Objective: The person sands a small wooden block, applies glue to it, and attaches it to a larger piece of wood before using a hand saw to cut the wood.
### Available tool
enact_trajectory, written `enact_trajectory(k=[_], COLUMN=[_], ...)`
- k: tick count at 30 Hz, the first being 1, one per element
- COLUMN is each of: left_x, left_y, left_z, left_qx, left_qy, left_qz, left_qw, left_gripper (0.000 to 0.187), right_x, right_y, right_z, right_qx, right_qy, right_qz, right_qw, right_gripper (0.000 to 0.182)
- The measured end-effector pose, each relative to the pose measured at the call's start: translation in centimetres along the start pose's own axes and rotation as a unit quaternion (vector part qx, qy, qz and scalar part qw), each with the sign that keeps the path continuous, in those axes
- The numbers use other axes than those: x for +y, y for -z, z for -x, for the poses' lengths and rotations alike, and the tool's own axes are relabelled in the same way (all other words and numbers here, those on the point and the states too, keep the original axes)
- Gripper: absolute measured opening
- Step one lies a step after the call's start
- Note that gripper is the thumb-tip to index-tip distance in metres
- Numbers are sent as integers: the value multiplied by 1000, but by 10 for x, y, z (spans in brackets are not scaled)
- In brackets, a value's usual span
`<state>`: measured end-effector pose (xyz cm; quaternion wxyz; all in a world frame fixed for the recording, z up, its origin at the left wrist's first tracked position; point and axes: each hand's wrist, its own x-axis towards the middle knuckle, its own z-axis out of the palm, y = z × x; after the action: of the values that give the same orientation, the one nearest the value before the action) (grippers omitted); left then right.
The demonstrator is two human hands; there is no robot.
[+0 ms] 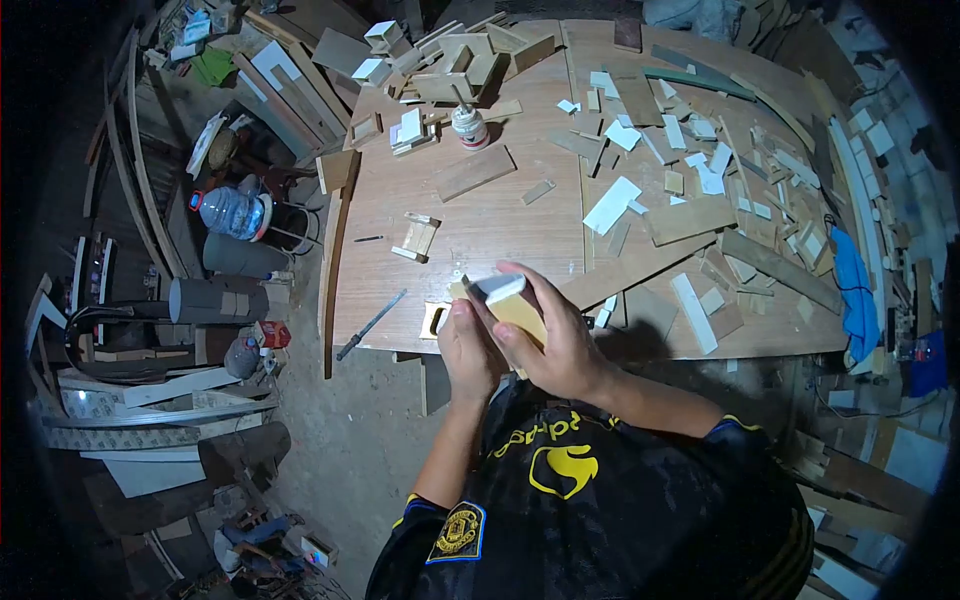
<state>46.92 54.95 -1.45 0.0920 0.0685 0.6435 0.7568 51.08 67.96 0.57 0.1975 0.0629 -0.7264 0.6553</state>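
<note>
Close to my body at the table's near edge, my right hand point(550, 335) is closed around a pale yellow wooden block point(522, 318) with a white end. My left hand point(468, 350) grips a thin piece of wood point(478, 298) against the block's left side; its fingers are partly hidden. Just left of that hand lies a pale wooden piece point(436, 320) with a dark opening. Beyond it rests a small wooden assembly point(415, 237) with raised ends. A long thin tool point(372, 325) with a dark handle lies near the left edge.
A white jar point(469, 130) with a stick in it stands farther back, near a flat board point(476, 174). Wooden boxes point(450, 85) are piled at the back. Many offcuts point(690, 215) cover the right side. A dark pencil-like stick point(368, 239) lies at left.
</note>
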Motion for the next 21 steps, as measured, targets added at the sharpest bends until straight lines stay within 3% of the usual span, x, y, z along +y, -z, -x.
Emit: enact_trajectory(k=[3,10,13,17,21], left_x=[10,16,15,20,13], left_y=[-5,0,-12,-10,3], left_z=[-4,-6,-2,-7,-10], left_qx=[-10,58,13,3,65], left_qy=[-25,-8,-1,-35,-3], left_qz=[15,6,37,53,17], left_qw=[1000,998,999,998,998], left_gripper=[54,48,57,57,55], right_x=[-8,-7,-12,-16,-22], right_y=[2,-3,0,-2,-5], right_z=[-18,0,-21,-36,-12], right_qx=[-26,-26,23,5,-27], right_qy=[-42,-16,17,13,-12], right_qz=[-18,-29,27,-6,-14], right_qw=[999,999,999,1000,999], right_gripper=[54,54,53,51,52])
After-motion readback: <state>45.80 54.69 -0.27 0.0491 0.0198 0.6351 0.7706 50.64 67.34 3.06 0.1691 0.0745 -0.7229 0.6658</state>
